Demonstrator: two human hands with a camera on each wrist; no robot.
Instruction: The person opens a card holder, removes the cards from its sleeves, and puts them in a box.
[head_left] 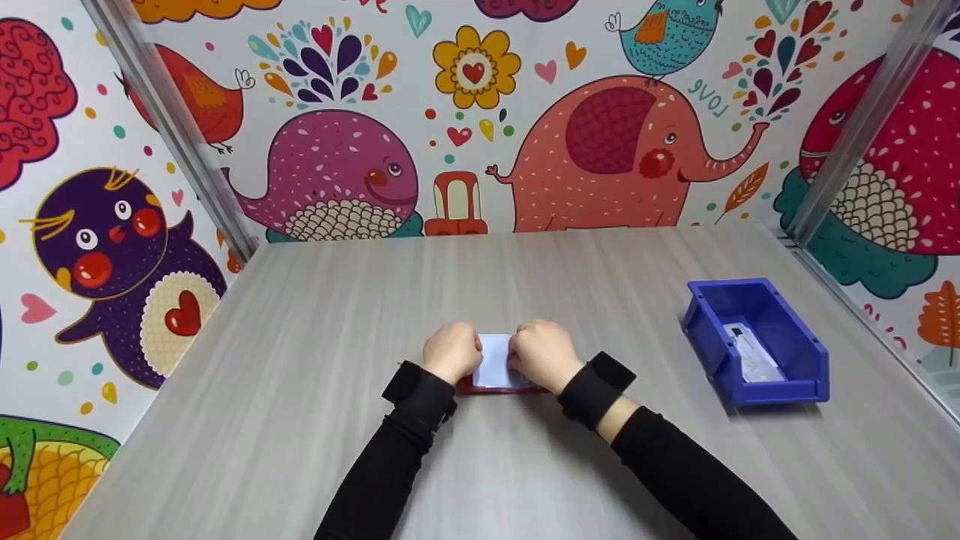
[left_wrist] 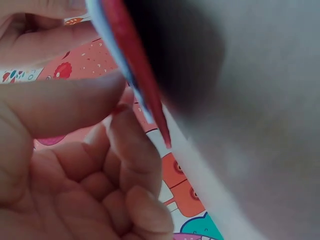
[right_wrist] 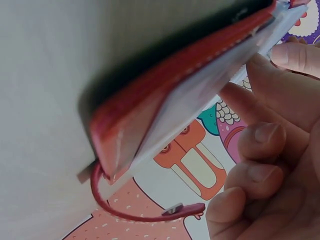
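Note:
A red card wallet (head_left: 501,391) lies between both hands on the table, with a pale sheet or sleeve (head_left: 495,360) on top. In the right wrist view its red edge (right_wrist: 175,75) shows, with a clear pocket (right_wrist: 200,90) and a thin strap (right_wrist: 135,216) bearing a metal snap. My left hand (head_left: 452,352) pinches the wallet's left side between thumb and forefinger; its other fingers curl loosely. At the right part of the pale layer, my right hand (head_left: 546,355) pinches the clear sleeve with thumb and forefinger. The exact contact is partly hidden.
To the right stands a blue open-front bin (head_left: 776,391) holding white cards (head_left: 754,360). The wood-grain table (head_left: 337,300) meets printed panels at the back and sides, with metal posts (head_left: 180,135) at the corners.

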